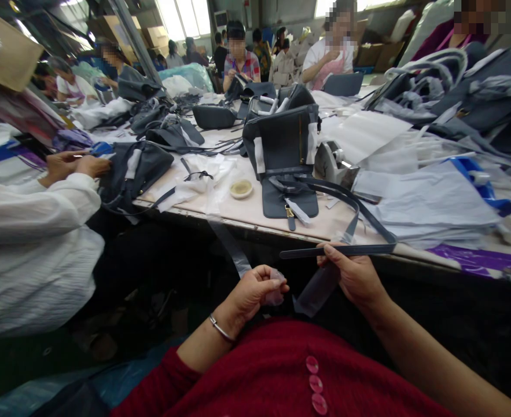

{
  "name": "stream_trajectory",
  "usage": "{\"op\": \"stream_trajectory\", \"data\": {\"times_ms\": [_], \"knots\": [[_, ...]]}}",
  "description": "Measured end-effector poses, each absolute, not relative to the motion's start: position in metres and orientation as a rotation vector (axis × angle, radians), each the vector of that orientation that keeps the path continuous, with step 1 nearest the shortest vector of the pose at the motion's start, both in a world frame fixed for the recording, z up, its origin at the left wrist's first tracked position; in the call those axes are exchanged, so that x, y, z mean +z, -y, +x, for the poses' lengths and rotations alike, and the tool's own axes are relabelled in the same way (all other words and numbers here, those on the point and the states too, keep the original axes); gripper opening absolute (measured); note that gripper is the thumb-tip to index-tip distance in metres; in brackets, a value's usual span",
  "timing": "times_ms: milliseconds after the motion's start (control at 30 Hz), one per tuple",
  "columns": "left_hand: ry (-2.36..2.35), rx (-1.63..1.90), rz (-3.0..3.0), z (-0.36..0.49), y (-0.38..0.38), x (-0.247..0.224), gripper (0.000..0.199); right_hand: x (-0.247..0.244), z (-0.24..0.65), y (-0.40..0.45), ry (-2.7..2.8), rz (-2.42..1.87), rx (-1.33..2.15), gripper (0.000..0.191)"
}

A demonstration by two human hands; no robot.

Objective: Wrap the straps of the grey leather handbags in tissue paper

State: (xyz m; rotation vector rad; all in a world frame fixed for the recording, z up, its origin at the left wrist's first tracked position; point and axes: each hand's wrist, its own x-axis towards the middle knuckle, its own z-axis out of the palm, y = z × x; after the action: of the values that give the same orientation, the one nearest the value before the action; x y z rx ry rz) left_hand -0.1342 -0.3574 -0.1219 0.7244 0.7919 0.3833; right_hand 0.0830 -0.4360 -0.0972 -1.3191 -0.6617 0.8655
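A dark blue-grey handbag (pixel 276 145) stands on the table with its flap hanging toward me and a gold buckle (pixel 289 212) at the flap's tip. Its long strap (pixel 363 250) loops off to the right, and my right hand (pixel 359 278) pinches the strap near its free end. A clear plastic sleeve (pixel 318 289) hangs below that hand, also between its fingers. My left hand (pixel 255 292), just left of it over my lap, is closed on a crumpled piece of clear plastic film (pixel 275 289). Another strip of film (pixel 231 246) hangs over the table edge behind it.
A round yellowish dish (pixel 241 189) and a metal tape dispenser (pixel 335 162) sit near the bag. White paper sheets (pixel 429 197) and a blue dispenser (pixel 476 176) lie right. A co-worker's hands (pixel 75 165) handle another dark bag (pixel 138 168) at left. More bags cover the table behind.
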Motion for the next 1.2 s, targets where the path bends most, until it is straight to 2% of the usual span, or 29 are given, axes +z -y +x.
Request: {"op": "stream_trajectory", "data": {"times_ms": [367,700,1000,1200], "knots": [[-0.883,0.549,1.104,-0.135,0.349,-0.125,0.034,-0.097,0.083,0.437,0.696,-1.329,0.86,0.023],[-0.825,0.58,0.949,-0.139,0.338,-0.119,0.041,-0.097,0.081,0.437,0.706,-1.344,0.856,0.025],[-0.843,0.614,1.189,-0.142,0.335,-0.115,0.028,-0.1,0.083,0.437,0.7,-1.305,0.89,0.021],[-0.745,0.571,1.432,-0.145,0.329,-0.101,0.021,-0.094,0.083,0.442,0.773,-1.15,1.127,0.022]]}}
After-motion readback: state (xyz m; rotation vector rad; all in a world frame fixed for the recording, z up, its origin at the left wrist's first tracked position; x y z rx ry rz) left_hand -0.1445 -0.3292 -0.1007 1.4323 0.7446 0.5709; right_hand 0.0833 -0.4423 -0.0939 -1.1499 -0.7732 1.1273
